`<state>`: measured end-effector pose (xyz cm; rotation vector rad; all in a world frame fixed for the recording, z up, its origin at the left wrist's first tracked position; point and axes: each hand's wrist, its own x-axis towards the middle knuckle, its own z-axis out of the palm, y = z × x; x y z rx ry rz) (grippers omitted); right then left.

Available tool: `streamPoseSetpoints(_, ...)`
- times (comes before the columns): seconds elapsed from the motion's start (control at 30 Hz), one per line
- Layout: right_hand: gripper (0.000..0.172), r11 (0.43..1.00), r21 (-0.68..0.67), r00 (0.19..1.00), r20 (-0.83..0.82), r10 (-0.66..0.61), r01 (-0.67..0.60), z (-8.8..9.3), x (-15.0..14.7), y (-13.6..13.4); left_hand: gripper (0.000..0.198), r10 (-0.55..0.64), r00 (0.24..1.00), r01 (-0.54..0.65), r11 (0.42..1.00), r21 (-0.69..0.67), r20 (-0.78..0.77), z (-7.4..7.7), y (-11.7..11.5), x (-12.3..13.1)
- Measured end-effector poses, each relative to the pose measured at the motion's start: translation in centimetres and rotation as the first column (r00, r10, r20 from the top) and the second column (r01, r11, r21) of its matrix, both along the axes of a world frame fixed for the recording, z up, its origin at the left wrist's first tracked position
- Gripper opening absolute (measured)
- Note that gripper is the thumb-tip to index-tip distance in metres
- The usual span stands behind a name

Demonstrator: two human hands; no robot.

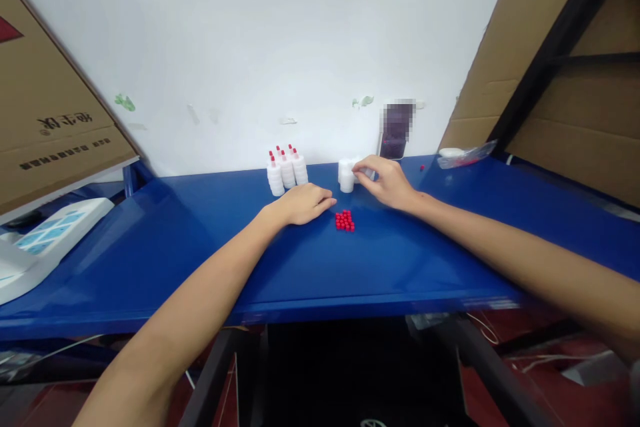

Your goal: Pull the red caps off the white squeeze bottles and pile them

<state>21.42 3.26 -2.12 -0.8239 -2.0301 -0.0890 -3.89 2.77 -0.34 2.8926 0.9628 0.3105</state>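
Observation:
My left hand [309, 203] lies low over the blue table [210, 227], with its fingers curled and thumb and index close together. Whatever may be between them is hidden. Just right of it sits a tight cluster of small red caps [345, 221]. Behind it stand several white squeeze bottles [287, 172] with red-tipped nozzles, upright in a group. My right hand [387, 181] reaches to a group of short white cylinders [347, 177]. Its thumb and index are pinched at their edge, and the fingers cover part of the group. I cannot make out what the pinch holds.
A phone [395, 133] leans against the white wall [300, 47]. One loose red cap [422, 167] and a clear plastic bag [467, 155] lie at the right. A cardboard box [55, 100] and a white device [55, 240] with blue panels are at the left.

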Motion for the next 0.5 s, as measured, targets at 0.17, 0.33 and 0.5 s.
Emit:
streamPoseSetpoints(0.17,0.029,0.999,0.01,0.999,-0.007,-0.037,0.037,0.1,0.04,-0.28,0.049,-0.008,1.0,0.008,1.0,-0.001,0.011,-0.26,0.2,0.08)
streamPoseSetpoints(0.33,0.052,0.997,0.043,0.997,0.039,-0.065,0.064,0.08,-0.05,-0.35,0.041,0.009,0.999,-0.006,0.998,0.061,-0.046,-0.48,0.17,0.23)
streamPoseSetpoints(0.5,0.071,0.997,0.041,0.991,0.117,-0.064,0.06,-0.1,-0.16,-0.12,0.028,0.041,0.995,-0.035,0.997,0.067,-0.088,-0.41,0.01,0.34)
